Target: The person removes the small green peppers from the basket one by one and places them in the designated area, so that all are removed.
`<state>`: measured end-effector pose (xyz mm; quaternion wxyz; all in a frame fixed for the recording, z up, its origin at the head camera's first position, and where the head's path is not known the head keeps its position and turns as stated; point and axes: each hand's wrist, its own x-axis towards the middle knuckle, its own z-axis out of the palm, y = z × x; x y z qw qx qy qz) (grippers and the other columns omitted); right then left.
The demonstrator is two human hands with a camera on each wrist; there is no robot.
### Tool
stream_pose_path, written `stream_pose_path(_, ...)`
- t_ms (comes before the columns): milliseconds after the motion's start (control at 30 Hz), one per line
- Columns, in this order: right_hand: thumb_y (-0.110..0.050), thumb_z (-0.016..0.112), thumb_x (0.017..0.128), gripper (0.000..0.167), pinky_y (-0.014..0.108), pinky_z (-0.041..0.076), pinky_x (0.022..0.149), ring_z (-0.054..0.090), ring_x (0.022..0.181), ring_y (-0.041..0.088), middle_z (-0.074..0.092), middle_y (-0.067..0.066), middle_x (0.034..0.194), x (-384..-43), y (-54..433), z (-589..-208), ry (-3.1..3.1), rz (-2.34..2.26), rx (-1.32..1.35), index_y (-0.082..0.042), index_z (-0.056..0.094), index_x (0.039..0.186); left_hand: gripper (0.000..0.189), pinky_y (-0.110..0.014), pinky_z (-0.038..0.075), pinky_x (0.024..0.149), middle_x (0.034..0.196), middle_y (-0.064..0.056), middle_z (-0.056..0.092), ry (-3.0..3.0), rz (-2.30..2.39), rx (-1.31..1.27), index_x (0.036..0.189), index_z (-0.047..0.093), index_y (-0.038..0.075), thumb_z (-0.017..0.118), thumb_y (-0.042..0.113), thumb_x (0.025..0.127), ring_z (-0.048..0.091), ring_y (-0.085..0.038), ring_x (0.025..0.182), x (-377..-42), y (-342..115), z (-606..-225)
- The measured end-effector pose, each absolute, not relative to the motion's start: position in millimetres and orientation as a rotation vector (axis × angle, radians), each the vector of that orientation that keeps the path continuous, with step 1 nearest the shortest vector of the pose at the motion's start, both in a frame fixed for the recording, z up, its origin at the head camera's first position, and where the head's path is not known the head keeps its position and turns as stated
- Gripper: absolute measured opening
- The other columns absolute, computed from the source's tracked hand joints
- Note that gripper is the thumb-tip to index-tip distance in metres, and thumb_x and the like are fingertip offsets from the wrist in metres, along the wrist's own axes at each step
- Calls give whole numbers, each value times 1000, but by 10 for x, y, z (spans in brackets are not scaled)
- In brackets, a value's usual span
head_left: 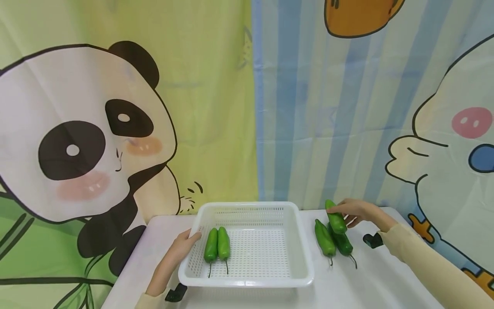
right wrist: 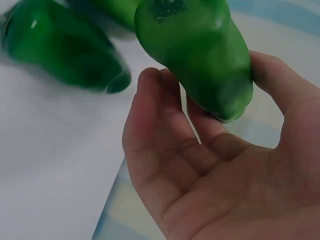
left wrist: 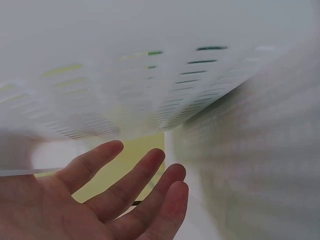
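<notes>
A white perforated plastic basket [head_left: 266,253] stands on the table, with two green chili peppers [head_left: 223,244] side by side at its left. My left hand [head_left: 181,246] grips the basket's left rim, thumb over the edge; in the left wrist view its fingers [left wrist: 135,185] stretch along the outside, under the rim. Right of the basket, my right hand [head_left: 359,210] pinches a green chili pepper [head_left: 336,221] between thumb and fingers; its lower end overlaps two more peppers in the head view. Those are a lighter one [head_left: 325,239] and a darker one [head_left: 343,246], both lying on the table.
The white table [head_left: 390,274] reaches back to a cloth backdrop [head_left: 216,141] printed with a panda and other cartoon figures. Each wrist wears a small black device, the right one [head_left: 372,240] close above the tabletop.
</notes>
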<state>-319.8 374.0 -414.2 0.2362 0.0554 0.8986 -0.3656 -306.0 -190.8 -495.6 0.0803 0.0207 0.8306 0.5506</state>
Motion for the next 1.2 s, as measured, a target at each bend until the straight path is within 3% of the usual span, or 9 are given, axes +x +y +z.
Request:
stream_pose_path(133,-48,61,98,46,40,64,77,66,80,22,63,5,84,-3191,3910,-4190,2506,-946,182,-3,64,106,54,-42,66,59,119,-26,69,2487,1639,59,152,40,6,47,31,106,76,-32,79,-3054,-1907,-4950)
stream_pose_path(333,-46,60,98,67,47,64,82,69,90,27,65,15,102,-3146,4075,-4233,2528,-879,198,12,50,129,53,-43,66,58,119,-26,69,2485,1639,54,152,40,5,46,30,106,76,-32,79,-3050,-1910,-4934)
stream_pose_path(567,-42,59,99,47,45,64,79,69,87,27,64,13,97,-3077,4161,-4403,2546,-817,235,4,61,111,53,-43,66,59,121,-27,68,2474,1652,66,153,40,6,46,31,106,76,-33,80,-3053,-1913,-4928)
stream_pose_path(1200,-43,66,93,46,38,64,70,66,79,28,60,15,88,-3114,4112,-4687,2559,-686,377,2,58,99,53,-43,66,60,120,-27,68,2462,1666,77,152,40,5,46,30,106,76,-33,81,-3057,-1912,-4963)
